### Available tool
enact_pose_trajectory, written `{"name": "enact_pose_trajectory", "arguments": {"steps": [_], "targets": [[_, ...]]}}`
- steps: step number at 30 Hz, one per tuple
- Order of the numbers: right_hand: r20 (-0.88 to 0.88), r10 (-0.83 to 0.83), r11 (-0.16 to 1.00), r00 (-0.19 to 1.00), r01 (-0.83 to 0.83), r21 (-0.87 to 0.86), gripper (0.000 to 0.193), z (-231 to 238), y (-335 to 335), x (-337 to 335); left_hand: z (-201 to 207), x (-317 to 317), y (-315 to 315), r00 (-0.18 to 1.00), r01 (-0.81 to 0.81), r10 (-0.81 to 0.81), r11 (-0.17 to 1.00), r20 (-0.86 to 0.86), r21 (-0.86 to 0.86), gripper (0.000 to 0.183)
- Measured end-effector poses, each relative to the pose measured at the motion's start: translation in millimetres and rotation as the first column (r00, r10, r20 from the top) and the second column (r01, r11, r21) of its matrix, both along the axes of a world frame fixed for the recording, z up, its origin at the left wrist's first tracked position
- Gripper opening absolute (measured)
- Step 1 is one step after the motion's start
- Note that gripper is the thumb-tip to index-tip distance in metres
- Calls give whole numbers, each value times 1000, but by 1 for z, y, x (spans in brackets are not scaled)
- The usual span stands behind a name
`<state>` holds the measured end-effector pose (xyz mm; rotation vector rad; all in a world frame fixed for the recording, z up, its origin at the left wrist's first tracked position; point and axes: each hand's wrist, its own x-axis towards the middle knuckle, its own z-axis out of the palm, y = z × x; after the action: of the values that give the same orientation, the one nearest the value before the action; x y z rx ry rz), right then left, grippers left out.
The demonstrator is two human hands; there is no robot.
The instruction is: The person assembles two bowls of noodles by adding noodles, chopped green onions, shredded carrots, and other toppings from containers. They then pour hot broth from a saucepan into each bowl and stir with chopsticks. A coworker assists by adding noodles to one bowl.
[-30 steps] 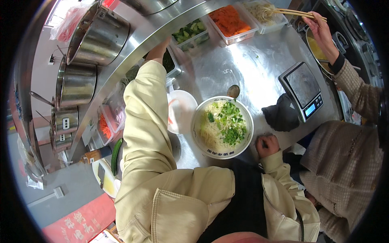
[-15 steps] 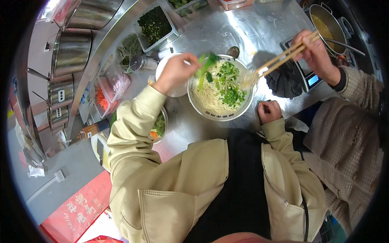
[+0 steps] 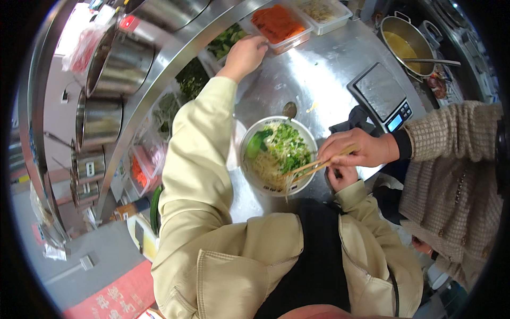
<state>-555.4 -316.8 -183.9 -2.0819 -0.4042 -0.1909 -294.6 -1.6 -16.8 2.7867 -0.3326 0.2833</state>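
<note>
My left hand (image 3: 246,56) reaches over to the tub of green leaves (image 3: 227,41) at the far side, beside the tub of orange-red food. Its fingers are curled, and whatever they may hold is hidden. My right hand (image 3: 344,177) is closed in a loose fist at the near right of the noodle bowl (image 3: 245,169). Something small and dark shows at its fingers, too unclear to name. The bowl holds noodles (image 3: 268,166), chopped greens (image 3: 293,146) and a larger green leaf (image 3: 257,143). A co-worker's hand (image 3: 364,148) works wooden chopsticks (image 3: 321,164) at the noodles.
A digital scale (image 3: 382,95) and dark cloth (image 3: 353,118) lie to the right. A pot of yellowish liquid (image 3: 401,45) with a ladle stands beyond. Tubs of orange-red food (image 3: 279,24) and pale sprouts (image 3: 321,13) line the back. Steel pots (image 3: 121,64) fill the left shelf.
My left hand has moved from over the bowl to the back tubs, and the green leaf now lies in the bowl. The co-worker's chopsticks came down and lift noodles at the near rim.
</note>
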Motion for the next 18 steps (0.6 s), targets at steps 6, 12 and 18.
{"name": "enact_pose_trajectory", "arguments": {"steps": [6, 12, 18], "targets": [[58, -58, 997, 997, 55, 55, 12, 8, 2, 2, -36, 119, -29, 900, 31, 122, 940, -419, 340, 33], [29, -83, 996, 996, 84, -20, 14, 0, 0, -1, -73, 153, -28, 851, 108, 180, 859, -494, 500, 33], [40, -121, 993, 992, 121, 11, 15, 0, 2, -3, -61, 149, -10, 903, 168, 3, 918, -430, 359, 28]]}}
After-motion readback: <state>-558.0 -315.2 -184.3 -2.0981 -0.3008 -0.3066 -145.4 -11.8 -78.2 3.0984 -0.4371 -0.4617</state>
